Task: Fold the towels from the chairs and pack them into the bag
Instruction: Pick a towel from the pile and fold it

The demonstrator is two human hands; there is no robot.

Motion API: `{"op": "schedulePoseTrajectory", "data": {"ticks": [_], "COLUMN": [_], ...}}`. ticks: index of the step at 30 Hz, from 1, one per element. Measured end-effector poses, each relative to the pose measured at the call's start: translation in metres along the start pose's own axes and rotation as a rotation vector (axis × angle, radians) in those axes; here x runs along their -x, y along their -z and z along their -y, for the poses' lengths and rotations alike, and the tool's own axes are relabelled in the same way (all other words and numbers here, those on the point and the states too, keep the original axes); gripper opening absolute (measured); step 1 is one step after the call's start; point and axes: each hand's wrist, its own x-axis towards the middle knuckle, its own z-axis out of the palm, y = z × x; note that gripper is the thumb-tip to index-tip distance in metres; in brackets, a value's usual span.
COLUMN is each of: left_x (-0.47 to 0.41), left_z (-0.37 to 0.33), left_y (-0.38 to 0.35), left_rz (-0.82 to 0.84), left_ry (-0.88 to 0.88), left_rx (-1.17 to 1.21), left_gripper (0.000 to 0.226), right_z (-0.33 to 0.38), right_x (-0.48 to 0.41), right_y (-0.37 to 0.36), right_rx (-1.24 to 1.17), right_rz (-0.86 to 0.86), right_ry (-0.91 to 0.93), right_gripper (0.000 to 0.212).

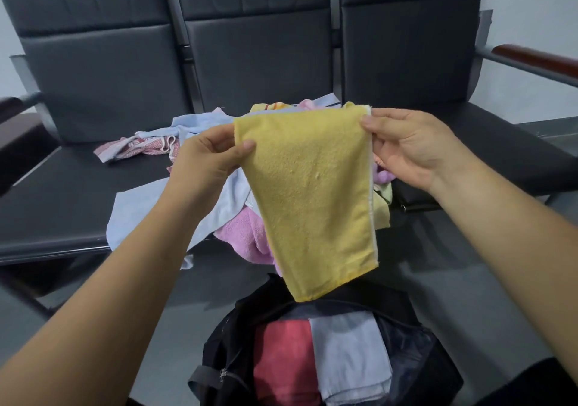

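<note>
This is the folding step. The yellow towel [312, 186] hangs in the air just above the bag [228, 343]. It is a long strip and looks doubled over, so I think it is about half folded.

The left hand [215, 152] pinches one top corner between thumb and fingers. The right hand [406, 146] pinches the other top corner the same way. Both arms reach forward over the bag, with the hands about level and apart. The top edge is pulled straight between them. The low end of the towel dangles close to the bag's open mouth but does not touch it.

I think the next move is one more fold. The top needs to come down to meet the low end, with the edges lined up, so the towel gets small. Then it can go down into the bag, beside the red towel [281, 358] and the pale blue towel [347, 352] lying inside.

Past the bag, a pile of towels [237, 227] lies on the chairs [250, 61], so I think plenty of work is left.
</note>
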Motion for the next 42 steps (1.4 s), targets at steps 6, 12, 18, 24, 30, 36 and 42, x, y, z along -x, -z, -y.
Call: {"op": "schedulePoseTrajectory", "data": {"ticks": [6, 12, 18, 24, 30, 36, 42], "left_x": [-0.002, 0.004, 0.006, 0.01, 0.018, 0.016, 0.008], "left_z": [0.001, -0.004, -0.011, 0.01, 0.018, 0.006, 0.008], "left_y": [0.001, -0.003, -0.008, -0.014, -0.035, -0.039, -0.022], "left_rz": [-0.111, -0.033, -0.002, 0.337, 0.233, 0.014, 0.082], "left_ry": [-0.064, -0.053, -0.135, 0.321, 0.351, 0.326, 0.281], "left_rx": [-0.148, 0.043, 0.021, -0.034, 0.237, 0.416, 0.237], "left_gripper": [0.017, 0.008, 0.029, 0.064, 0.044, 0.045, 0.035], "right_z": [-0.012, -0.016, -0.02, -0.014, -0.019, -0.042, -0.041], "right_x": [-0.008, -0.003, -0.001, -0.007, -0.011, -0.007, -0.016], "right_y": [0.006, -0.002, -0.009, -0.008, 0.007, 0.015, 0.016], "right_rx": [0.07, 0.061, 0.021, -0.257, -0.208, 0.012, -0.04], "right_rz": [-0.147, -0.098, 0.069, -0.151, -0.112, 0.18, 0.098], "right_ry": [0.055, 0.117, 0.106, 0.061, -0.2, -0.321, -0.179], "right_gripper": [0.015, 0.01, 0.057, 0.051, 0.034, 0.046, 0.048]}}
